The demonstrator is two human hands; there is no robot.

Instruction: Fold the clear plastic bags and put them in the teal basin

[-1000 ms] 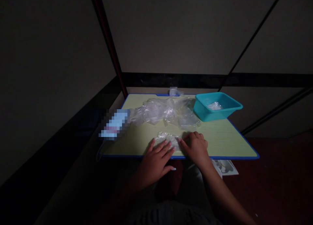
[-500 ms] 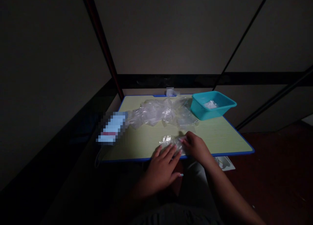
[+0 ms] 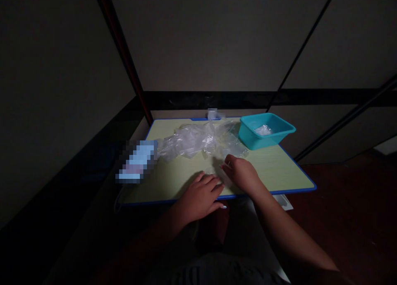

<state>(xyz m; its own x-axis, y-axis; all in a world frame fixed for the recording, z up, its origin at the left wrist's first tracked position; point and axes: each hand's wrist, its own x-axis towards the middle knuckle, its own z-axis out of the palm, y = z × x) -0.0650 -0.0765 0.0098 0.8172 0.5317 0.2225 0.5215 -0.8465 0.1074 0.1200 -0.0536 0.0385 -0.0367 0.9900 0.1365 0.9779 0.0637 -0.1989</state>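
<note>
The place is a dim room corner, with panelled walls [image 3: 204, 41], small table [image 3: 279, 169] and reddish floor [image 3: 347, 206]; home or workshop, unclear.

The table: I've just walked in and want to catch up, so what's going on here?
A person is handling a piece of clear plastic near the front edge of the table. Their left hand lies over it, palm down, while the right hand seems to pinch it at the right. Beyond the hands lies a heap of crumpled clear plastic, with a teal basin to its right holding more plastic. A blurred-out bright rectangle is at the left.
</note>
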